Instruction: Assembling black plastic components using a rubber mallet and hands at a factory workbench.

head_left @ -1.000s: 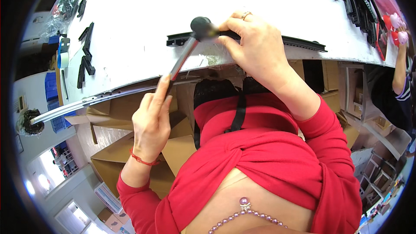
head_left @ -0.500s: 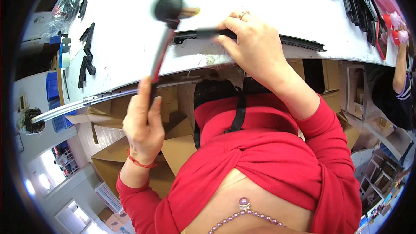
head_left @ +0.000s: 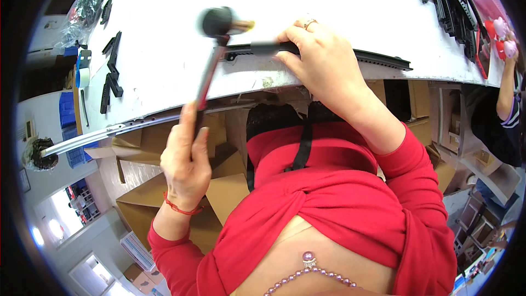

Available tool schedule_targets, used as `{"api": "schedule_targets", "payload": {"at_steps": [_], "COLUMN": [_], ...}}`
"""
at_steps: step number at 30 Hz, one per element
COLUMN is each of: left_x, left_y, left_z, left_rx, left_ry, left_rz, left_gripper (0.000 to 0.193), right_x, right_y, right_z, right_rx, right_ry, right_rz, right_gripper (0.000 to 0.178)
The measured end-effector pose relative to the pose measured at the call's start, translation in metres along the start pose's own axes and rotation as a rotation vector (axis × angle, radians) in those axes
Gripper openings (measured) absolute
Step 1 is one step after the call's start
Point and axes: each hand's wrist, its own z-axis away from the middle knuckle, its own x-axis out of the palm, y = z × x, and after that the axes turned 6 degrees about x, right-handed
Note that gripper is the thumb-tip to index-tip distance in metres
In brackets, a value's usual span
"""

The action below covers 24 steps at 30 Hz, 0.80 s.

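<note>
A long black rail (head_left: 383,60) lies flat, a blurred dark piece (head_left: 264,49) over it. A black-headed mallet (head_left: 213,67) slants past the rail's left end.

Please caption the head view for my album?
Left hand gripping a hammer, right hand on a black rail, at a white table.

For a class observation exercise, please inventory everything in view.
table: one, white, front
mallet: one, black-headed, over table
long rail: one, black, table front
blurred piece: one, dark, at long rail
rails: several, black, table right
parts: several, black, table left
metal strip: one, silver, left
boxes: several, brown, below table
clutter: uncounted, mixed, rim
co-worker's sleeve: one, striped, far right
left hand: one, bare, on mallet
right hand: one, bare, on blurred piece
</note>
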Motion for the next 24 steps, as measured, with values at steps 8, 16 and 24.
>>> {"api": "schedule_targets", "payload": {"at_steps": [8, 16, 24], "left_x": [-0.007, 0.008, 0.045], "left_y": [-0.021, -0.092, -0.129], "left_z": [-0.044, -0.058, -0.079], "left_rx": [-0.238, 0.04, 0.061], "left_ry": [-0.081, -0.039, -0.027], "left_rz": [0.167, -0.21, -0.213], "left_gripper": [0.045, 0.042, 0.044], "right_x": [-0.036, -0.069, -0.112], "right_y": [0.012, 0.056, 0.158], "right_z": [-0.001, 0.03, -0.084], "right_rx": [0.027, 0.046, 0.339], "right_ry": [-0.075, 0.057, 0.496], "right_rz": [-0.023, 0.204, 0.198], "right_gripper": [0.038, 0.021, 0.027]}}
